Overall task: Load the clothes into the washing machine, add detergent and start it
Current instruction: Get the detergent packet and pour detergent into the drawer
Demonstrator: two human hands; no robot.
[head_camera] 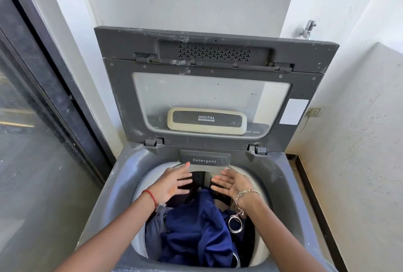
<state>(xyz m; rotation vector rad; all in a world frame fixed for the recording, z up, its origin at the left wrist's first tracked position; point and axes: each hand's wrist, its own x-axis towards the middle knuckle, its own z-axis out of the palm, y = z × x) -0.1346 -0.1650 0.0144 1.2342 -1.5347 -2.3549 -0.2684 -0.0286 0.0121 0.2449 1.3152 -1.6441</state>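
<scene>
Head camera looks straight down on the grey top-loading washing machine (122, 175), Sam. Its dark grey glass-windowed lid (122, 101) is tipped right back towards the wall, so the drum is open to reach.

And the load's in, Ana! Crumpled dark blue clothes (196, 234) fill the drum, heaped towards the near side, under both forearms.

Behind them, the dark grey drawer labelled Detergent (204, 160) sits closed at the back rim, between the lid hinges.

That's the next stop, I reckon. Left hand (174, 184) hovers with fingers spread, one fingertip near the drawer's lower edge. Right hand (229, 182) is beside it, palm turned inward, fingers straight.

Gripping anything?

Nothing. Both are released and look clear of the cloth, free for that drawer, I'd judge. No detergent container in sight. Smallest details are the thin red thread (150, 196) on the left wrist and the gold chain bracelet (246, 193) on the right.
</scene>
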